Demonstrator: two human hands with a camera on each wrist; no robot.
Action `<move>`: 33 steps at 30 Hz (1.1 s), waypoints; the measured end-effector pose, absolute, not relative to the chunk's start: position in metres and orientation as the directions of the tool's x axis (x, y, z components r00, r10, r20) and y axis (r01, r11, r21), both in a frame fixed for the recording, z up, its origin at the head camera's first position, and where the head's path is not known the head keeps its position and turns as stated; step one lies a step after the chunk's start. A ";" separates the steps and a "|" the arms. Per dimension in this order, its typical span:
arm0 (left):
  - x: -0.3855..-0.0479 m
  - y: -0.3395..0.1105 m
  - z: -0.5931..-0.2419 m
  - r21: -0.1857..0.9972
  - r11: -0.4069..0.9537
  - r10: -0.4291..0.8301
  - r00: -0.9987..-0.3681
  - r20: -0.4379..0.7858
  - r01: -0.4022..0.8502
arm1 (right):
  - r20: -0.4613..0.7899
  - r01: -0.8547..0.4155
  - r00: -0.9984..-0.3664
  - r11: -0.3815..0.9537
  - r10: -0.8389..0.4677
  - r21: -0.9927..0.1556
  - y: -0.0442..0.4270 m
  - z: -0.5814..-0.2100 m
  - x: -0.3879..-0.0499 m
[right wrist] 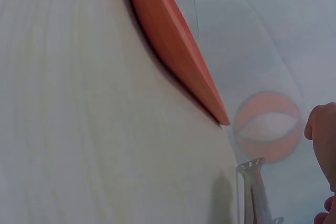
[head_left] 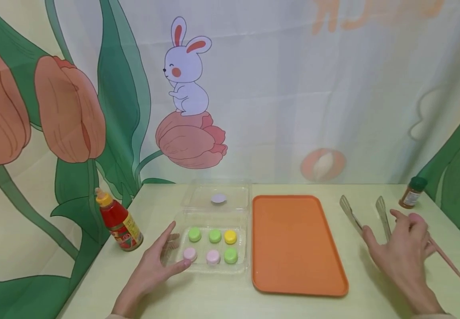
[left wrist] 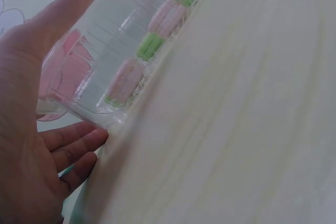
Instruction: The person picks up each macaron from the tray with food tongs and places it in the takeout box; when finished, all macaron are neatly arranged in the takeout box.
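Beside the left end of a clear plastic macaron box [head_left: 239,266] is my left hand [head_left: 150,266], thumb and fingers spread. In the left wrist view its fingertips lie at the box's lower corner; whether they press on it I cannot tell. Green, pink and yellow macarons [head_left: 215,235] sit inside, and the box's lid [head_left: 198,195] is folded back. My right hand [head_left: 401,252] is over a pair of metal tongs [head_left: 349,210], thumb and forefinger apart. The tongs' arms are spread, and their rear end is hidden beneath the hand.
An orange tray [head_left: 294,243] lies between the box and the tongs. A red sauce bottle [head_left: 120,221] with a yellow cap stands at the left edge. At the back right is a green-capped jar [head_left: 412,192]. A slim pink utensil [head_left: 447,261] lies right of my right hand.
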State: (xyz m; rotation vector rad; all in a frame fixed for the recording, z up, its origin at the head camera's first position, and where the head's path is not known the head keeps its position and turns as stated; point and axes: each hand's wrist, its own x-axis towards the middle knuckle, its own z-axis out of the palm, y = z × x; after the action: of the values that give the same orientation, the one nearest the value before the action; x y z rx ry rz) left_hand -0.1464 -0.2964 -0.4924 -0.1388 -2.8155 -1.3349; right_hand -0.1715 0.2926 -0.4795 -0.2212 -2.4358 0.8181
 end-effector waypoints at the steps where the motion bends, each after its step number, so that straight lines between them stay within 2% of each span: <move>1: -0.147 -0.296 -0.492 0.772 0.629 0.070 -0.996 0.056 0.088 | 0.468 -0.033 -0.824 0.799 0.318 -0.600 0.291 -0.478 -0.172; 5: -0.148 -0.294 -0.488 0.773 0.631 0.061 -0.997 0.036 0.067 | 0.490 -0.054 -0.812 0.794 0.318 -0.606 0.283 -0.472 -0.173; 9: -0.151 -0.294 -0.479 0.759 0.647 0.066 -0.997 0.035 0.070 | 0.473 -0.070 -0.827 0.781 0.302 -0.620 0.273 -0.466 -0.176; 17: -0.176 -0.293 -0.446 0.716 0.671 0.095 -0.980 0.176 0.193 | 0.443 -0.133 -0.864 0.739 0.241 -0.660 0.237 -0.439 -0.185; 22: -0.198 -0.286 -0.427 0.673 0.689 0.117 -0.958 0.261 0.267 | 0.492 -0.273 -0.858 0.677 0.151 -0.684 0.204 -0.430 -0.198; 26: -0.214 -0.282 -0.421 0.675 0.673 0.137 -0.947 0.290 0.304 | 0.481 -0.347 -0.874 0.599 0.074 -0.722 0.182 -0.427 -0.210; 33: -0.231 -0.282 -0.428 0.741 0.622 0.098 -0.964 0.248 0.254 | 0.429 -0.402 -0.902 0.466 -0.053 -0.788 0.147 -0.428 -0.227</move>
State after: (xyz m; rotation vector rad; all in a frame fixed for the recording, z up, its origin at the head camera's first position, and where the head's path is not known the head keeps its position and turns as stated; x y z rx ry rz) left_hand -0.2305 -0.2821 -0.4278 -0.2923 -2.6606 -1.2580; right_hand -0.2273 0.1470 -0.4276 0.3847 -2.3750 1.4124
